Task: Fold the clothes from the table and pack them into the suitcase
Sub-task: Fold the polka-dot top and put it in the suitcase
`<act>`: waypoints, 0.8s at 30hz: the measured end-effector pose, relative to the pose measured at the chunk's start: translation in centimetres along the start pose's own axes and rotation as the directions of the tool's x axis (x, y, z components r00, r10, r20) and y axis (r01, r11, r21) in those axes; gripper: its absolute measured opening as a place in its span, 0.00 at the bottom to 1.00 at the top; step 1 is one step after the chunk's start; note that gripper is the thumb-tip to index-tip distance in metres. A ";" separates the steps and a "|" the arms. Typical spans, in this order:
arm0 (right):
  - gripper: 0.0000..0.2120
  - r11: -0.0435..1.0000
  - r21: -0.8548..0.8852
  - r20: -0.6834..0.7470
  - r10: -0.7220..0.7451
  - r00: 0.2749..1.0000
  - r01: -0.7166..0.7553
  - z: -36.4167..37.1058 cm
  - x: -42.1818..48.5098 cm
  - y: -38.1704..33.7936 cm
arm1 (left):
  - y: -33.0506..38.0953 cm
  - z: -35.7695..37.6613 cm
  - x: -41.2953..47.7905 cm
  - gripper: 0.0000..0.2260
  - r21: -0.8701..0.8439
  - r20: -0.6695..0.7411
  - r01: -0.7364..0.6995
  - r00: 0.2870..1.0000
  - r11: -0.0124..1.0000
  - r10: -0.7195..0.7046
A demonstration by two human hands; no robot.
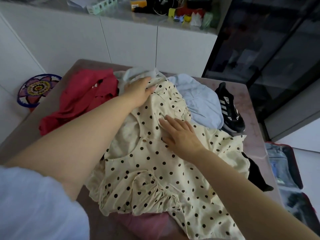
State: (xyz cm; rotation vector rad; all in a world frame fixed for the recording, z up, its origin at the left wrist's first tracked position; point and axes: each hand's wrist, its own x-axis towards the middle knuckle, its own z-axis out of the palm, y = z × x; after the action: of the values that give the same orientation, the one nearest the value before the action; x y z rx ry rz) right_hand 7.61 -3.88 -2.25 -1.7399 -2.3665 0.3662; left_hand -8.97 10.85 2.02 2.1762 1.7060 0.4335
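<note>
Cream woven fabric with black dots: the dress [155,179] is spread loosely across the near half of the table [254,118], bodice end away from the person, gathered ruffle end towards them. It is judged light, thin and limp, with no stiffness to hold a fold unaided; creases are already seen through the middle. Low slip is expected on the cloth beneath. The gathered seams and ruffles are bulkier and will not lie flat unless smoothed. Best taken at the shoulder or neckline seam and the side seams, where the fabric is doubled; a pinch mid-panel would only bunch it. The right hand [180,135] is laid flat on the bodice, fingers straight, pressing, nothing grasped. The left hand [138,94] is set on the far end of the dress, where the fabric rises in a ridge under it; whether the cloth is pinched or only pressed cannot be told. A pink garment [149,224] is partly covered at the near edge, a black garment [256,175] at the right. Beyond lie a red garment [83,101], a grey garment [135,73] and a pale blue garment [199,101], unfolded. A black shoe [230,110] sits just beside the blue one. The suitcase [297,170] lies open on the floor off the table's right edge, denim already packed.
</note>
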 end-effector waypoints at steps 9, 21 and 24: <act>0.20 0.946 0.323 -0.239 0.049 0.970 0.032 -2.0 0.5 1.2 | 1.6 -1.8 0.7 0.18 -0.256 0.080 0.158 0.987 0.954 -0.142; 0.36 0.870 0.493 -0.097 0.078 0.992 -0.020 -8.8 6.4 0.4 | 1.2 -7.7 -5.4 0.11 -0.145 0.457 -0.009 0.886 0.989 0.075; 0.36 0.856 0.516 0.217 -0.109 0.970 -0.019 -9.9 7.3 -1.4 | 1.0 -8.0 -6.5 0.10 -0.263 0.429 -0.074 0.884 0.962 0.185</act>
State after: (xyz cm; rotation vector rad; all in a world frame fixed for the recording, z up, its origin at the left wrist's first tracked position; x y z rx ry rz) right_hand 7.04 3.57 7.60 -1.4414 -2.1625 1.1447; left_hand -13.10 4.91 9.46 2.0201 1.1948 0.1373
